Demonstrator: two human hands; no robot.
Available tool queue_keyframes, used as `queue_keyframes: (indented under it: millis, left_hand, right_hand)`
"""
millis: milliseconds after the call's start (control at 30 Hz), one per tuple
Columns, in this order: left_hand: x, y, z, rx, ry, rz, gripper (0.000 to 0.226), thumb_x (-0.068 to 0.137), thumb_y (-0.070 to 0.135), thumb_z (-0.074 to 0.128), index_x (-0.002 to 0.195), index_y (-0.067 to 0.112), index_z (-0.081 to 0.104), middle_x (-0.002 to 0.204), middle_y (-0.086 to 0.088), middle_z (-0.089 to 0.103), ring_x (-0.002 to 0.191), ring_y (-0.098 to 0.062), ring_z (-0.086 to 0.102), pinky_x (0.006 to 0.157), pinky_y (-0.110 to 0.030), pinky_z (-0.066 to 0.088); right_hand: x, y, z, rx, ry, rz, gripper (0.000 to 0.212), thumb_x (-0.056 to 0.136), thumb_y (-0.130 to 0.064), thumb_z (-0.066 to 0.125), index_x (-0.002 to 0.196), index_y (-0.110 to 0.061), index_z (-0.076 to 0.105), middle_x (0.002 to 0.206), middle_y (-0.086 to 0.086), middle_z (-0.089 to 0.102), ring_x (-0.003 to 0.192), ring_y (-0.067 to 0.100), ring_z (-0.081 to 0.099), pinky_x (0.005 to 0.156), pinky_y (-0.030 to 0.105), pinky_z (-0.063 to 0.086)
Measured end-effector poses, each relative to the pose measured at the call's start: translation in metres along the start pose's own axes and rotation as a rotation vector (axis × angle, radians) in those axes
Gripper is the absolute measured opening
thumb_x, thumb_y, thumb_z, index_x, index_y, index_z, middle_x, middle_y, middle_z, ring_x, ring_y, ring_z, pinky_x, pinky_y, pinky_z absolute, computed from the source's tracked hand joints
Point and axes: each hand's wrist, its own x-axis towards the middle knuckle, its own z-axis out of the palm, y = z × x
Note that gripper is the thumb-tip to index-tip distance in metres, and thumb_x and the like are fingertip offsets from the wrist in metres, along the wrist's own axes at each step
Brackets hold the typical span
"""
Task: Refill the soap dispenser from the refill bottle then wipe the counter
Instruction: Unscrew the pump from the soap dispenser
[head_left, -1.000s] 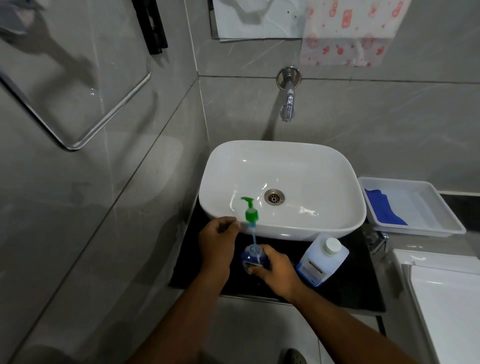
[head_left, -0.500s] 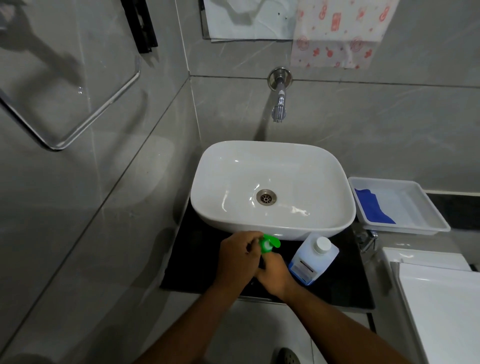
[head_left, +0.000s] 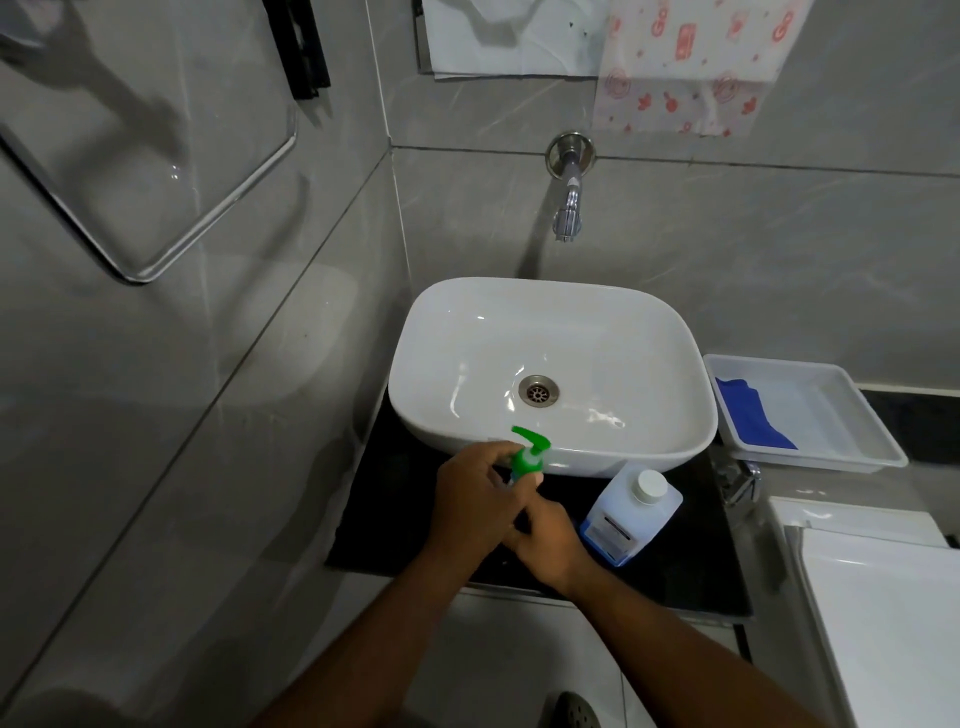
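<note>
The left hand (head_left: 475, 491) is wrapped around the neck of the green pump (head_left: 529, 453). The pump sits on top of the soap dispenser (head_left: 514, 480), and only a tiny bit of the bottle peeks out between the hands. The right hand (head_left: 550, 538) is curled around the lower part of the dispenser and holds it down on the black counter (head_left: 395, 519). The fingers hide most of the bottle, so how full it is cannot be seen.

My guess is that the pump is being screwed on or off right now. I cannot tell which way it turns. The refill bottle (head_left: 631, 514) stands with its white cap on, so no soap is being poured at this moment. The wiping looks not yet started, because the blue cloth (head_left: 748, 421) lies in the white tray (head_left: 831, 457).

From the hands, the pump is at 12 o'clock, just in front of the white sink (head_left: 550, 364). The refill bottle is at 3 o'clock from the right hand, just beside it but not touching. The tray with the cloth is at 2 o'clock, well apart from both hands, past the sink. The tap (head_left: 569, 208) is far off at 12 o'clock, on the wall.
</note>
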Motion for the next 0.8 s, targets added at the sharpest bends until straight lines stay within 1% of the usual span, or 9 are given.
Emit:
queue_keyframes:
  millis: [100,200,267,367,500,567,633,733,800]
  left_hand:
    - [0.009,-0.002,-0.004,-0.055,0.036,-0.065,0.025,0.068,0.025,0.082,0.090,0.025,0.071,0.084,0.017,0.064,0.069,0.009,0.057,0.061,-0.006,0.044]
    - [0.020,-0.003,-0.011,-0.166,0.079,-0.167,0.017,0.072,0.027,0.080,0.082,0.034,0.067,0.083,0.019,0.065,0.076,0.004,0.062,0.062,-0.010,0.049]
    - [0.029,-0.003,-0.018,-0.275,0.140,-0.228,0.013,0.073,0.028,0.078,0.080,0.032,0.069,0.084,0.012,0.070,0.079,-0.005,0.066,0.062,-0.013,0.051]
    - [0.043,-0.004,-0.033,-0.376,0.233,-0.252,0.016,0.075,0.025,0.077,0.090,0.020,0.072,0.090,-0.001,0.074,0.085,-0.015,0.069,0.074,-0.028,0.055]
    - [0.056,-0.013,-0.054,-0.434,0.361,-0.275,0.007,0.074,0.021,0.078,0.077,0.021,0.072,0.065,0.012,0.071,0.059,0.002,0.062,0.054,-0.011,0.047]
    - [0.058,-0.027,-0.062,-0.387,0.431,-0.331,0.010,0.072,0.026,0.079,0.071,0.022,0.070,0.054,0.014,0.064,0.050,0.002,0.055,0.046,-0.010,0.043]
    - [0.058,-0.046,-0.064,-0.301,0.456,-0.412,0.015,0.071,0.032,0.080,0.067,0.024,0.068,0.061,0.011,0.066,0.055,-0.003,0.057,0.047,-0.014,0.044]
    - [0.050,-0.079,-0.056,-0.131,0.361,-0.532,0.024,0.071,0.036,0.080,0.064,0.022,0.061,0.065,0.004,0.064,0.068,-0.019,0.064,0.059,-0.023,0.045]
    - [0.045,-0.100,-0.048,-0.071,0.287,-0.598,0.026,0.070,0.032,0.081,0.061,0.019,0.060,0.064,0.001,0.064,0.072,-0.027,0.066,0.059,-0.026,0.047]
  right_hand:
    - [0.000,0.000,0.000,0.041,-0.006,0.050,0.037,0.082,-0.022,0.072,0.115,-0.023,0.056,0.100,-0.014,0.066,0.092,-0.001,0.063,0.082,0.015,0.050]
    - [0.001,0.001,0.001,0.061,0.001,0.111,0.044,0.079,-0.023,0.075,0.119,-0.025,0.055,0.107,-0.010,0.067,0.096,0.003,0.063,0.089,0.021,0.050]
    - [0.000,0.003,0.002,0.060,0.013,0.125,0.047,0.078,-0.022,0.076,0.120,-0.026,0.055,0.107,-0.011,0.066,0.097,0.002,0.062,0.088,0.017,0.048]
    - [-0.001,0.006,0.002,0.066,0.022,0.133,0.045,0.076,-0.022,0.076,0.116,-0.031,0.056,0.106,-0.012,0.067,0.096,-0.001,0.062,0.083,0.010,0.045]
    - [-0.007,0.011,-0.002,0.063,0.041,0.138,0.042,0.077,-0.023,0.076,0.107,-0.042,0.053,0.099,-0.019,0.066,0.093,-0.010,0.061,0.075,0.004,0.045]
    - [-0.010,0.013,-0.004,0.052,0.057,0.137,0.041,0.077,-0.024,0.076,0.103,-0.045,0.052,0.097,-0.022,0.066,0.092,-0.011,0.061,0.075,0.003,0.045]
    - [-0.011,0.017,-0.005,0.039,0.083,0.132,0.042,0.076,-0.024,0.077,0.101,-0.046,0.052,0.096,-0.020,0.067,0.091,-0.007,0.062,0.079,0.009,0.046]
    - [-0.011,0.021,-0.007,0.026,0.098,0.129,0.042,0.075,-0.024,0.078,0.099,-0.047,0.051,0.097,-0.018,0.067,0.092,-0.003,0.063,0.083,0.017,0.048]
    - [-0.010,0.023,-0.006,0.026,0.098,0.124,0.043,0.075,-0.024,0.078,0.099,-0.047,0.051,0.098,-0.016,0.067,0.093,0.000,0.064,0.084,0.020,0.050]
